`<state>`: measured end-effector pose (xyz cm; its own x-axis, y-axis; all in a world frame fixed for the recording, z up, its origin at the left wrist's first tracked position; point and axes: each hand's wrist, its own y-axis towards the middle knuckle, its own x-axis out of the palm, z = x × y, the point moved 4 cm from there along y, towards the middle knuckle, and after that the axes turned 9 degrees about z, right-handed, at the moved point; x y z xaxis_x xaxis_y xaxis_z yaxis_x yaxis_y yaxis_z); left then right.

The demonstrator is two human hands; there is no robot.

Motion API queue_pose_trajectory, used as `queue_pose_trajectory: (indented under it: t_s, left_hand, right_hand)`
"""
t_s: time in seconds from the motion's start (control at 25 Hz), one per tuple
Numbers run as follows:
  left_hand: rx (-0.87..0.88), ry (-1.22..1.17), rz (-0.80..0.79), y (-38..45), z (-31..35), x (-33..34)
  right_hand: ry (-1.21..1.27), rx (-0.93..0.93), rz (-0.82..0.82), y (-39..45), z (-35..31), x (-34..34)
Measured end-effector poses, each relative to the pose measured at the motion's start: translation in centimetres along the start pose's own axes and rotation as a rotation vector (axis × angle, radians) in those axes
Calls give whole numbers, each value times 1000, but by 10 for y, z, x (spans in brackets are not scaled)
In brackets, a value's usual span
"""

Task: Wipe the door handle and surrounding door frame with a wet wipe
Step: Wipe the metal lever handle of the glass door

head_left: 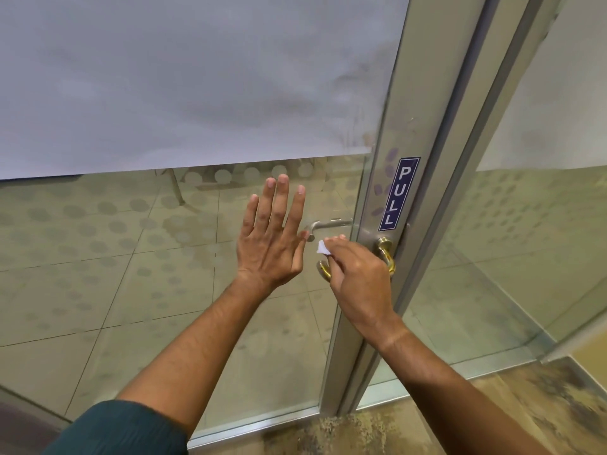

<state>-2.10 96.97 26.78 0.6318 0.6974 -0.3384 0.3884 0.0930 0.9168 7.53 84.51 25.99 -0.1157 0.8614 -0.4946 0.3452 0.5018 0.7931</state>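
While the left hand is held flat with straight, spread fingers against the glass door pane, the right hand is curled over the brass-coloured lever door handle, pinching a small folded white wet wipe between thumb and fingers. One corner of the wipe protrudes at the left of the knuckles, just above the handle's free end, which shows below the hand. The handle's round brass base sits on the brushed silver metal door frame, directly beneath a narrow dark blue vertical sticker bearing the word "PULL" in white capitals, read top to bottom. No other writing or brand mark is legible.

Through the pane, a silver lever handle on the far side of the door is visible just above the right hand and beside the left index finger. The upper pane is covered by an opaque pale grey film; below it, a pattern of frosted dots runs across the glass. Beige floor tiles show beyond the door. The left forearm carries a dark green sleeve pushed up to the elbow. A mottled brown stone floor lies on the near side of the threshold.
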Motion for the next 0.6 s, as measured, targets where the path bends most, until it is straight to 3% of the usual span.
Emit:
queue_pose_trajectory:
  t_s: [0.24,0.44,0.6]
  left_hand:
    - [3,18,65,5,2,1]
    - [1,30,119,10,3,3]
    - [-3,62,172,13,5,7]
  right_hand:
    - [-90,-6,-203,-10,-15,7]
    - [-216,-32,-262,-20,-16,5]
    - [-235,52,-295,-13,-16,14]
